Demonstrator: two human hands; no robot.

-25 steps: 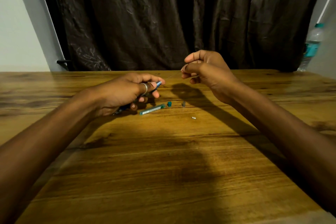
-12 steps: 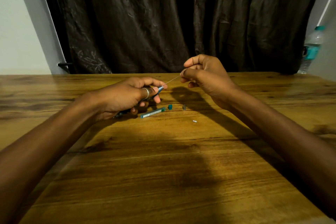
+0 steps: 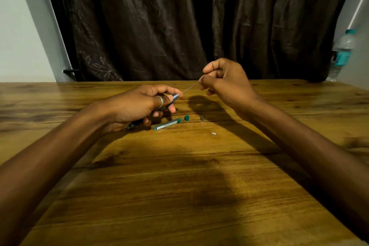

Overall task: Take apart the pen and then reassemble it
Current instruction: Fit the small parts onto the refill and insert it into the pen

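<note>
My left hand (image 3: 139, 106) grips a blue pen barrel (image 3: 174, 98) just above the wooden table (image 3: 179, 185), its open end pointing right. My right hand (image 3: 225, 84) pinches the far end of a thin grey rod (image 3: 189, 88) that runs down into the barrel's open end. On the table below lie a teal and clear tube (image 3: 167, 124), a small teal cap (image 3: 186, 118), a small dark part (image 3: 202, 118) and a tiny white piece (image 3: 213, 133). Most of the barrel is hidden inside my left fist.
A dark curtain (image 3: 179, 26) hangs behind the table's far edge. A clear water bottle (image 3: 341, 54) with a teal label stands at the far right. A pale wall (image 3: 20, 36) is at the left.
My right hand has lifted up and to the right. The thin rod now shows longer between the two hands. My left hand holds the barrel in about the same place.
</note>
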